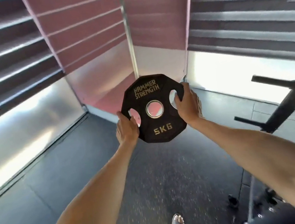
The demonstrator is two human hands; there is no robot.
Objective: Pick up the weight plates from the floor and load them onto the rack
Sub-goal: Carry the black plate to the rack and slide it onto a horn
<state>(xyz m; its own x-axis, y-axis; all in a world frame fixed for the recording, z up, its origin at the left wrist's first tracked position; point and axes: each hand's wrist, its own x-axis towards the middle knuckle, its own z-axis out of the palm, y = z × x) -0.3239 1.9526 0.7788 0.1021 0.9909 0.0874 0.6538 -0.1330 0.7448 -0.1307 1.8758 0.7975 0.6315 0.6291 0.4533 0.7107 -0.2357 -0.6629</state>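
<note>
The weight plate is off the floor, held flat-on to the person at arm's length: the left hand's grip clasps its left edge, the right hand's grip its right edge. The rack, a dark leaning post with bare pegs, stands well off to the right, nearer the right hand. The plate's centre hole faces the person, not a peg, so loading likely calls for a swing right and a turn to line them up.
</note>
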